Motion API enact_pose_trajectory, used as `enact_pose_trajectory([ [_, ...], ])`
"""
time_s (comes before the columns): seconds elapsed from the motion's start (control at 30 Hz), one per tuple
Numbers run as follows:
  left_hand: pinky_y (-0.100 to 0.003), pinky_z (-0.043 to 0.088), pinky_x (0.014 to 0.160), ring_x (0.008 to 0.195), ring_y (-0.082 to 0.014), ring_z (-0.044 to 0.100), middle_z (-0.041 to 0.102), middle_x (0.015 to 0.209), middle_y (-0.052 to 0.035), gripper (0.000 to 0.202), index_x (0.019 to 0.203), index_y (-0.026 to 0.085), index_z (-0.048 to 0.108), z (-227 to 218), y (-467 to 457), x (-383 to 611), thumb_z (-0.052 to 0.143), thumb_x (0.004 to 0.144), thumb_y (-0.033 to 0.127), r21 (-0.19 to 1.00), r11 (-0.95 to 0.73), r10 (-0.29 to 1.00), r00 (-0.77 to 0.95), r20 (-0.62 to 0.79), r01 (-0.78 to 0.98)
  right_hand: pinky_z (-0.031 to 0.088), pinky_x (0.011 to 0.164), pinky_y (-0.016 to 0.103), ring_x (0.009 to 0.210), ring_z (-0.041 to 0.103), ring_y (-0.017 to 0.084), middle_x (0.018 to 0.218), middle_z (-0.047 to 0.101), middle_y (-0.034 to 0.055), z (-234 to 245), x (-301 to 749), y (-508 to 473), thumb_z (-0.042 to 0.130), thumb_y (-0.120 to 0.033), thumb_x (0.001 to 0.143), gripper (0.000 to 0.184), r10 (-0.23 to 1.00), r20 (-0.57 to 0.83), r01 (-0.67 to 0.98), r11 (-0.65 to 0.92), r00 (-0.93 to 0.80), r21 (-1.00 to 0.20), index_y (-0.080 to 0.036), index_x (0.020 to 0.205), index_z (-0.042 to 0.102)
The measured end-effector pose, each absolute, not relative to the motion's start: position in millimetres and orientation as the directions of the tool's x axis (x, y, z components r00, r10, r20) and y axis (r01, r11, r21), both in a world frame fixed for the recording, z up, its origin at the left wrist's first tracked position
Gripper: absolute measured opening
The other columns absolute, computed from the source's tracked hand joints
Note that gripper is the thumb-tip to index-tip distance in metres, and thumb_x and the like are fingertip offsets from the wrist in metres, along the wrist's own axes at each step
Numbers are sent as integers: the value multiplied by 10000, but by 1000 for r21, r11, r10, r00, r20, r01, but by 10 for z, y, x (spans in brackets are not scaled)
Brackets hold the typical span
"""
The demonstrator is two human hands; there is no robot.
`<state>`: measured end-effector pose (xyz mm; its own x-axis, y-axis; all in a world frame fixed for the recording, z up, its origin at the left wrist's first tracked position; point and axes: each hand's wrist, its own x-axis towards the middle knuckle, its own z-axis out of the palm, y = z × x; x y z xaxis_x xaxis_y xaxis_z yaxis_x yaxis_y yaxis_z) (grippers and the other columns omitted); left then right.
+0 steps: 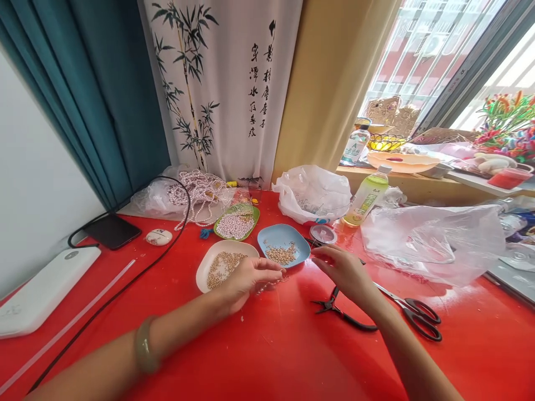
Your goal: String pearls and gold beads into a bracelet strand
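Note:
My left hand [251, 278], with a green bangle on its wrist, pinches a thin string of small beads [270, 285] by its end; the rest dangles below the fingertips. Beside it are a cream dish [201, 274] and a blue dish [266, 231], both with small gold beads. My right hand [343, 270] hovers just right of the blue dish, thumb and fingers drawn together; whatever is between them is too small to make out. A round spool [323, 234] lies just beyond it. Black-handled pliers [334, 305] and scissors [412, 312] rest below and right of my right hand.
A green dish of pale beads [236, 223], bead strands [196, 189] and a white plastic bag [313, 192] stand at the back. A drink bottle [368, 195] and clear bag [434, 239] are right. A black cable [144, 273] crosses the left by a phone [112, 229].

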<state>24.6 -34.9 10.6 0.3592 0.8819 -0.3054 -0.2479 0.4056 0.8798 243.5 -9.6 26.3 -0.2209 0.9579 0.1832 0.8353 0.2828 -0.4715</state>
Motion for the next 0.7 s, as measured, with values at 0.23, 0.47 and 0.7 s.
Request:
enact_pose_trajectory([
  [0.23, -196, 352, 531, 564, -77, 524, 609, 703, -30, 249, 783, 118, 633, 71, -324, 231, 723, 569, 209, 863, 423, 881, 348, -321, -275, 373, 934, 426, 1178, 396, 283, 1313, 412, 114, -117, 3057, -585, 515, -482, 740, 603, 877, 47, 843, 473, -478, -256, -202, 1263, 408],
  [0.47, -206, 393, 595, 602, -79, 536, 607, 730, -32, 257, 768, 116, 636, 85, -331, 242, 743, 546, 193, 830, 439, 885, 326, -332, -345, 403, 887, 414, 1064, 486, 253, 1161, 536, 92, -245, 3058, -642, 444, -413, 813, 374, 875, 166, 870, 475, -454, -128, -262, 1145, 529],
  [0.7, -210, 398, 583, 609, -88, 550, 593, 755, -30, 272, 812, 119, 624, 65, -324, 218, 731, 574, 194, 828, 432, 891, 310, -331, -358, 434, 773, 401, 889, 547, 243, 954, 584, 100, -161, 2941, -529, 366, -354, 849, 273, 888, 331, 823, 434, -320, -367, -210, 933, 582],
])
